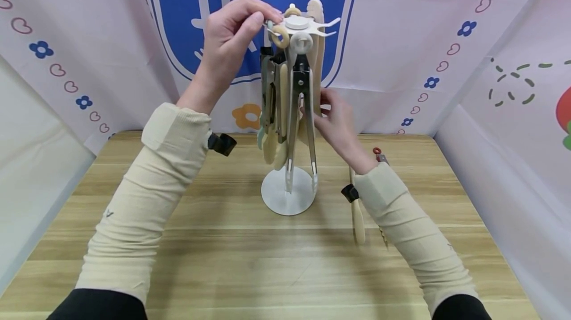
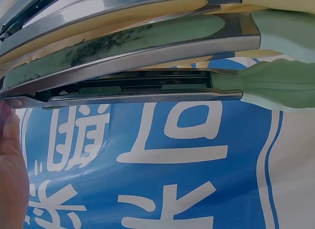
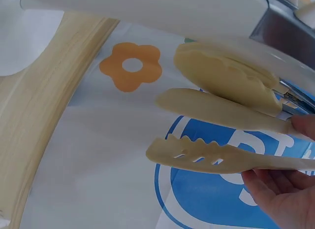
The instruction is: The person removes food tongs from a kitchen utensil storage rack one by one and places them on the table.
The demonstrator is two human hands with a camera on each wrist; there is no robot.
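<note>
A white hanging rack (image 1: pixel 297 23) with curved hooks stands on a round base, several pairs of tongs hanging from it. At its top left, my left hand (image 1: pixel 232 30) grips the rack's edge beside a beige ring (image 1: pixel 280 36); the exact fingertip contact is partly hidden. Green-tipped metal tongs (image 2: pixel 133 51) hang close to that hand. On the rack's far right side my right hand (image 1: pixel 336 117) pinches beige tongs (image 3: pixel 211 157), thumb on one arm and fingers under the slotted arm. The two arms of these tongs stand apart. Metal tongs (image 1: pixel 292 127) hang at the front.
Under my right forearm, a beige utensil (image 1: pixel 358 223) and a red-ringed metal utensil (image 1: pixel 381 157) lie on the wooden table (image 1: pixel 223 265), the latter partly hidden by the sleeve. A printed cloth (image 1: pixel 392 3) hangs behind the table, with white side walls.
</note>
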